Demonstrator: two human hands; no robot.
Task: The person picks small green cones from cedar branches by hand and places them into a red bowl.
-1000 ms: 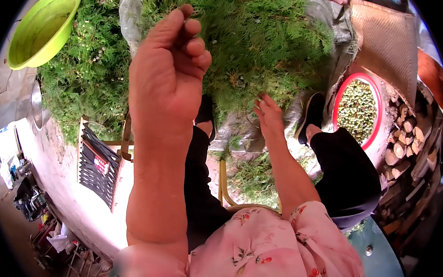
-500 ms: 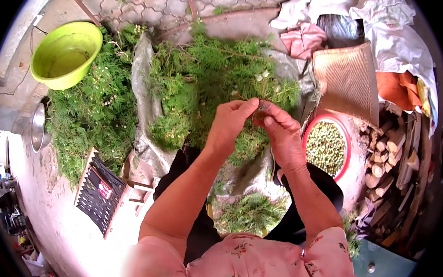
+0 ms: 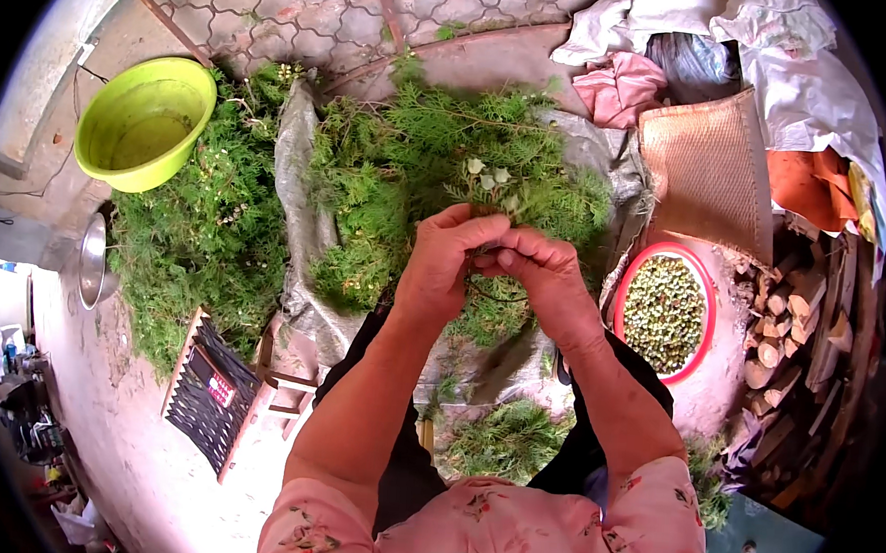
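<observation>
My left hand [image 3: 438, 264] and my right hand [image 3: 551, 287] meet above a heap of cut evergreen branches [image 3: 379, 163]. Both are closed, thumbs and fingers pinched together. An evergreen sprig [image 3: 487, 175] with pale green cones juts out beyond my fingertips, and a thin stem shows below them. My fingers cover the part they grip. The heap lies on a grey sheet [image 3: 297, 159]. To the right of my right hand, a red-rimmed basin [image 3: 712, 309] holds many small green cones [image 3: 663, 313].
At the left are another evergreen pile [image 3: 200, 224], a lime-green basin [image 3: 191, 143] and a metal bowl [image 3: 93, 258]. A small woven-seat chair [image 3: 211, 395] stands nearer. On the right are a woven mat [image 3: 709, 170], cloths [image 3: 621, 91] and stacked firewood [image 3: 787, 315].
My hands have come closer together and slightly lower in view. The sprig's pale cones stand out more clearly beyond the fingers. The whole view has shifted a little.
</observation>
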